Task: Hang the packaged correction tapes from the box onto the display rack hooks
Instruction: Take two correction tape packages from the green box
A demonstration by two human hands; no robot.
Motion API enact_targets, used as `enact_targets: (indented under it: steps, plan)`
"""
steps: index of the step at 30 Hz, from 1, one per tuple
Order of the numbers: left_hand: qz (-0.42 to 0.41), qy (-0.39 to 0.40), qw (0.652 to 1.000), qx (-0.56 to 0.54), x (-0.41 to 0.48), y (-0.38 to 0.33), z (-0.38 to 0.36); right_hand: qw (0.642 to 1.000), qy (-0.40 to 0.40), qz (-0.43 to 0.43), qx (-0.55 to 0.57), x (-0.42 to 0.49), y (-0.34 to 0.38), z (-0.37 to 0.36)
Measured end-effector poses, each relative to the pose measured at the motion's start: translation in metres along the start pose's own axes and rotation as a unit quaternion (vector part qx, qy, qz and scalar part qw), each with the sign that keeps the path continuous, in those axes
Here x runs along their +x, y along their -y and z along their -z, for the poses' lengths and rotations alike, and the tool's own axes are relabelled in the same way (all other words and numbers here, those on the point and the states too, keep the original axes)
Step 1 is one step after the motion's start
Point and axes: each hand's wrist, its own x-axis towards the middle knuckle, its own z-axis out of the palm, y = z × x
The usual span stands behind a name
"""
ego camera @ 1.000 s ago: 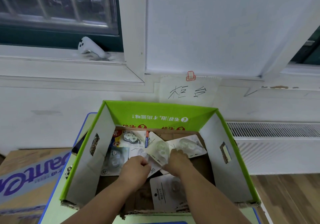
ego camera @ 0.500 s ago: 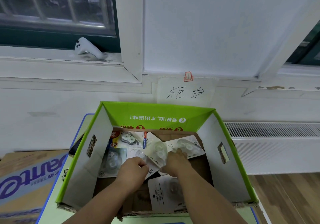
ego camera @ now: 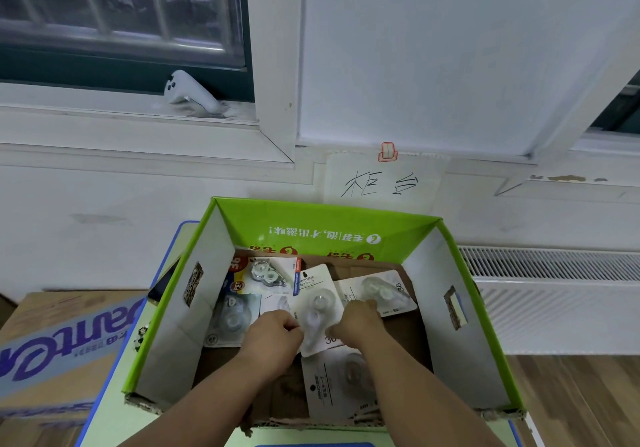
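Correction tape pack (ego camera: 319,309), held between left hand (ego camera: 273,334) and right hand (ego camera: 361,325), in box (ego camera: 325,226)

Count, head cam.
Hands: 2, left hand (ego camera: 273,335) + right hand (ego camera: 360,322).
Boxes: 2, green box (ego camera: 214,308) + brown carton (ego camera: 52,342).
Correction tape pks in green box: 6 in view, some overlapping:
- colour-card pk (ego camera: 266,273)
- left pk (ego camera: 230,318)
- part-covered pk (ego camera: 278,303)
- centre pk (ego camera: 318,308)
- right pk (ego camera: 377,289)
- near pk (ego camera: 343,381)

White controller (ego camera: 190,95) on sill: 1.
Paper sign (ego camera: 381,183) on wall: 1, w/ 1 red clip (ego camera: 387,152).
Radiator (ego camera: 554,273): 1.
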Motion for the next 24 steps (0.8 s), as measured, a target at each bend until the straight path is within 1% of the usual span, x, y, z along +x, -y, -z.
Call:
enact_targets:
  steps: [2,4,5,6,8,9,10,13,16,20,21,22,23,24]
  plan:
    - [0.008,0.002,1.000,0.002,0.001,0.001,-0.001,0.999,0.004,0.004,0.033,-0.001,0.004,0.004]
    - [0.017,-0.007,1.000,-0.002,0.001,0.000,-0.001,0.996,0.027,-0.027,0.081,0.001,0.004,0.013]
    - [0.025,-0.018,1.000,-0.008,0.001,-0.001,-0.001,0.991,0.031,-0.037,0.127,0.002,0.001,0.021]
    - [0.035,-0.033,0.999,-0.018,0.000,-0.003,0.000,0.980,0.035,-0.050,0.192,0.001,-0.002,0.029]
    - [0.065,-0.055,0.994,-0.063,0.000,-0.007,0.003,0.942,0.071,-0.072,0.321,-0.009,-0.010,0.049]
    - [0.081,-0.056,0.991,-0.095,0.000,-0.008,0.003,0.922,0.098,-0.065,0.368,-0.017,-0.014,0.056]
    - [0.092,-0.053,0.985,-0.133,0.001,-0.008,0.003,0.910,0.124,-0.048,0.392,-0.024,-0.017,0.060]
    - [0.109,-0.055,0.965,-0.233,0.002,-0.005,0.006,0.905,0.195,0.004,0.378,-0.038,-0.018,0.058]
    - [0.140,-0.073,0.949,-0.274,0.003,0.000,0.012,0.892,0.253,0.034,0.373,-0.042,-0.017,0.053]
    - [0.154,-0.004,0.926,-0.343,-0.002,-0.004,0.016,0.865,0.331,0.062,0.373,-0.042,-0.021,0.055]
    - [0.157,0.001,0.927,-0.340,-0.003,-0.004,0.016,0.859,0.343,0.051,0.378,-0.039,-0.023,0.053]
    - [0.157,0.004,0.931,-0.329,-0.004,-0.005,0.016,0.856,0.331,0.024,0.397,-0.033,-0.025,0.052]
    - [0.153,0.008,0.936,-0.316,-0.003,-0.004,0.015,0.852,0.288,-0.036,0.436,-0.026,-0.027,0.049]
    - [0.145,0.012,0.943,-0.300,-0.003,-0.004,0.014,0.837,0.228,-0.114,0.484,-0.018,-0.030,0.047]
